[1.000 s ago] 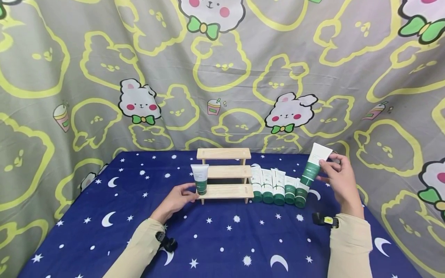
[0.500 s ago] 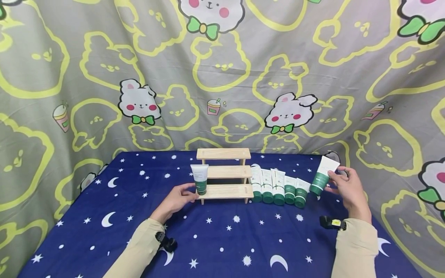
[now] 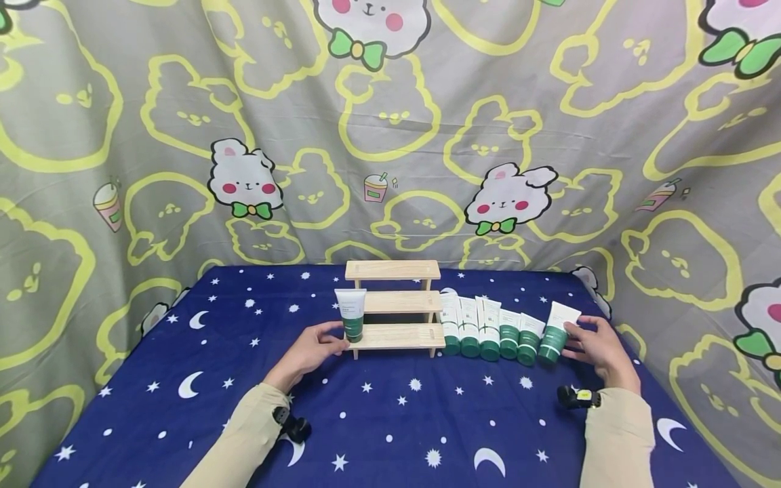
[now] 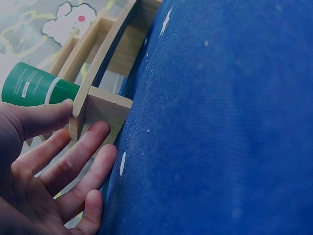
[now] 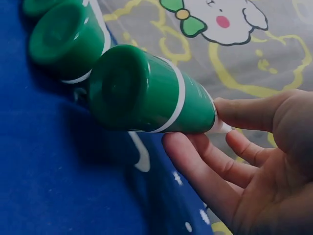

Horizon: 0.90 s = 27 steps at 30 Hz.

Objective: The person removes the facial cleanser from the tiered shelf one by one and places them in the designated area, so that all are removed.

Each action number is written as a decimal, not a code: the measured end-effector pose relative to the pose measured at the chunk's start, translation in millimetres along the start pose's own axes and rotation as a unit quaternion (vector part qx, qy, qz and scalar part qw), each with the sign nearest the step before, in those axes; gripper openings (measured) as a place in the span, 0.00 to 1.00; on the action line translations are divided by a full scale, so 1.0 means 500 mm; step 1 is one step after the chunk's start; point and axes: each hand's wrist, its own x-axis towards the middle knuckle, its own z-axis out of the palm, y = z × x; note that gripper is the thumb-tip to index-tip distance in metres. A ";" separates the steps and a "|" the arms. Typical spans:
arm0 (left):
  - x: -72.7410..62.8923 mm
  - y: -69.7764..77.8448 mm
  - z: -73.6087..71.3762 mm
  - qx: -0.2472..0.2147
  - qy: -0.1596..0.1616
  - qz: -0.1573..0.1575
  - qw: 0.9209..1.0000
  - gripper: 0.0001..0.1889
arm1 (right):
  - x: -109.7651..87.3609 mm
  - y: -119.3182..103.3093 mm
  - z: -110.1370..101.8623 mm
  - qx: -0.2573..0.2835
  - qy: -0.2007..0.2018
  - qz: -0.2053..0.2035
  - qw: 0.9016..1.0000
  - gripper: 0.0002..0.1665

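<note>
A three-step wooden display stand sits toward the back of the table. A white and green squeeze tube stands cap-down at the left end of its lowest step. My left hand holds that end of the step; in the left wrist view the thumb lies by the tube and the fingers touch the stand's side panel. At the right, my right hand pinches another squeeze tube, slightly tilted with its green cap down, between thumb and fingers. Whether its cap touches the cloth I cannot tell.
Several more white and green tubes stand in a row between the stand and my right hand, the left ones taller. A dark blue cloth with moons and stars covers the table. A patterned grey curtain hangs behind.
My right hand has moved the tube from above the right end of the row out to the right, then down beside the last tube. The left hand has stayed in place.
</note>
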 end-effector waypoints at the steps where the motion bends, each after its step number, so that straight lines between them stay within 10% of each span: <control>1: 0.000 -0.001 0.000 -0.001 0.000 -0.001 1.000 0.29 | 0.000 0.002 0.001 -0.002 -0.002 0.004 1.000 0.42; 27: -0.001 0.003 0.002 0.008 -0.001 -0.001 1.000 0.30 | 0.015 0.027 0.007 -0.030 -0.048 0.044 0.997 0.37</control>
